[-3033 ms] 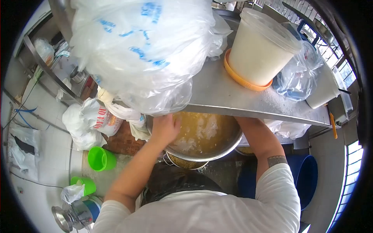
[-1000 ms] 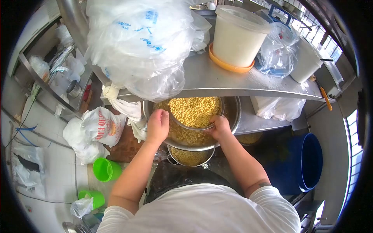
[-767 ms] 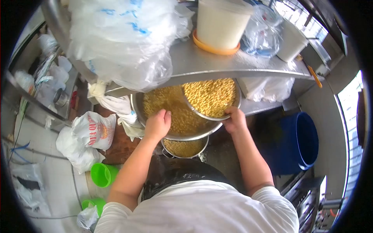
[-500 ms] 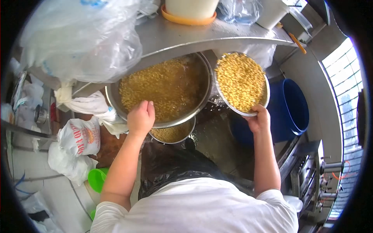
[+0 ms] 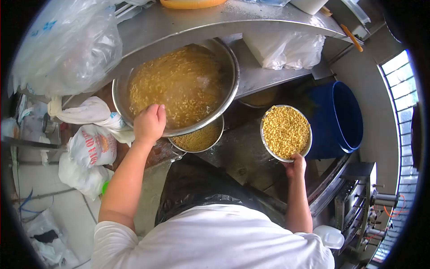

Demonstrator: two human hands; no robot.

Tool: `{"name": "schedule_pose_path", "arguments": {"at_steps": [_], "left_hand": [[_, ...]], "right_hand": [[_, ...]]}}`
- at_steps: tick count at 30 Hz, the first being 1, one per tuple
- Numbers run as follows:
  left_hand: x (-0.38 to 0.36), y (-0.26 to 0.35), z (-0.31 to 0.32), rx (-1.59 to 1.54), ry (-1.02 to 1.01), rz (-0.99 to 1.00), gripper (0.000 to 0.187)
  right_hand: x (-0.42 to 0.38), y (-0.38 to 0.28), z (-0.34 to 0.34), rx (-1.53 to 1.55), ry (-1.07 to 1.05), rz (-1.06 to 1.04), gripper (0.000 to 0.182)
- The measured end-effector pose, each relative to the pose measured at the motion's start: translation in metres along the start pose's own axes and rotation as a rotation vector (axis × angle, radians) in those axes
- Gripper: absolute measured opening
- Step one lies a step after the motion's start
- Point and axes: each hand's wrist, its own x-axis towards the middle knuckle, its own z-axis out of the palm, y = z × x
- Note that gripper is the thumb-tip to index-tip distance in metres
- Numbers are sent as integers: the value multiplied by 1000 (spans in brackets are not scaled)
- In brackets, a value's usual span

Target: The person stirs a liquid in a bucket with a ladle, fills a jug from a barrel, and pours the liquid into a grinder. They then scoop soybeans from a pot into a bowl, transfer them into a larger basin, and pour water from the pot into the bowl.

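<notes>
My left hand (image 5: pixel 150 123) is closed on the near rim of a large metal basin (image 5: pixel 235 78), thumb on top. Inside the basin, yellow beans (image 5: pixel 174 85) lie in cloudy brownish water. Out to the right, my right hand (image 5: pixel 295 167) grips the near edge of a round metal bowl (image 5: pixel 278 158), its fingers partly hidden underneath. Yellow beans (image 5: pixel 286 131) fill this bowl close to its rim. Below the basin stands a smaller metal pot (image 5: pixel 221 132) that also holds beans, partly covered by the basin.
A blue barrel (image 5: pixel 319 134) stands just right of the bowl. Across the top runs a metal counter (image 5: pixel 197 24), with a large plastic bag (image 5: pixel 67 54) hanging at left. Printed white sacks (image 5: pixel 92 145) lie on the left. Machinery (image 5: pixel 358 201) is at lower right.
The bowl of beans has moved down and away from the basin, toward the barrel, in my right hand. My left hand stays on the basin rim. The basin's water looks more stirred.
</notes>
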Motion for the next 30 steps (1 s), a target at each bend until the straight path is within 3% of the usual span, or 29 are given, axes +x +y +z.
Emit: {"name": "schedule_pose_path", "arguments": {"at_steps": [3, 7, 9, 11, 12, 13, 15, 18, 19, 22, 24, 25, 29, 30], "left_hand": [[1, 2, 0, 69, -56, -9, 30], [2, 4, 5, 74, -39, -70, 33], [2, 4, 7, 104, -46, -97, 34], [3, 9, 5, 91, -79, -167, 33], [3, 9, 7, 106, -87, -171, 33], [3, 8, 9, 80, -58, -160, 32], [2, 5, 13, 71, -38, -140, 31], [3, 2, 16, 4, 1, -154, 27], [3, 2, 18, 13, -8, -155, 27], [1, 0, 18, -11, -39, -241, 27], [2, -1, 20, -12, 3, -179, 27], [2, 0, 20, -13, 3, -178, 27], [1, 2, 18, -12, 19, -213, 29], [1, 1, 18, 4, 14, -230, 30]], "right_hand": [[23, 32, 10, -86, -105, 50, 63], [39, 76, 80, -204, -211, 56, 62], [70, 127, 112, -294, -315, -186, 66], [115, 198, 141, -575, -287, -375, 73], [82, 171, 182, -1038, -221, -224, 78], [106, 214, 189, -1128, -272, -535, 83], [110, 237, 223, -1327, -454, -515, 88], [157, 301, 238, -1749, -609, -790, 79], [155, 297, 247, -1794, -670, -762, 73], [158, 291, 259, -1848, -742, -673, 70], [187, 313, 259, -1821, -804, -944, 69], [189, 314, 259, -1821, -803, -943, 69], [174, 301, 260, -1640, -610, -1043, 75], [157, 285, 259, -1296, -483, -850, 79]]}}
